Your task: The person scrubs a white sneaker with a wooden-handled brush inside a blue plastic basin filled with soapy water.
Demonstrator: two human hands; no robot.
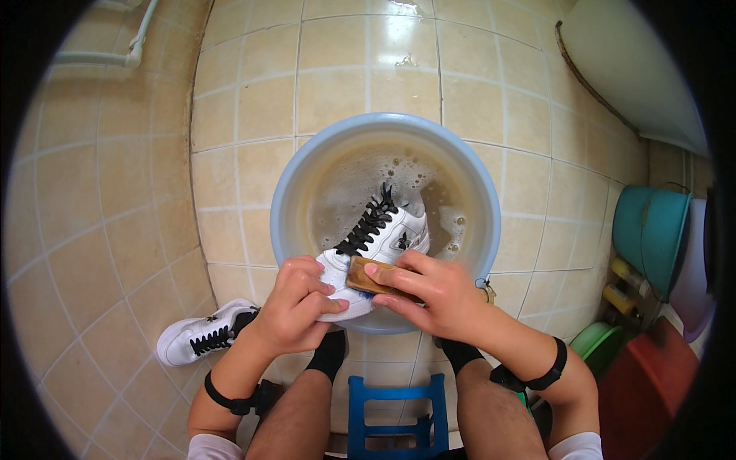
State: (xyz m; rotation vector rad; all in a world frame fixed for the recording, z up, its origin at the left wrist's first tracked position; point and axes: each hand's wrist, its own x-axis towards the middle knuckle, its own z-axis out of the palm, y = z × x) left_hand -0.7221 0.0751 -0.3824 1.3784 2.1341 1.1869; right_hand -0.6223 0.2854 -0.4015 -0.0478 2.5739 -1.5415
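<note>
- Forearm bands (230, 405) ride on both arms, at 5 and 7 o'clock. Risk: wetting, if either arm dips or splashes.
- Right hand (435, 293), fingers closed, grips a wooden brush (386, 279) against the toe area. Risk: slip, caused by wet skin on smooth wood; scraped knuckles may result.
- Left hand (295, 305), fingers curled and partly closed, pinches the toe of the white shoe (383, 246). Risk: shoe rotates or drops if brush pressure exceeds this hold.
- Shoe location: over the basin (280, 201), toe at 7 o'clock, heel toward 2. Heel support cannot be determined. Risk: black laces (365, 231) snag under the brush if strokes run upward.
- Sudsy water (341, 180) fills the basin. Risk: spillage, if the shoe falls.
- Second shoe (178, 343) lies at 8 o'clock on tiles (261, 107), exposed to splashes.
</note>
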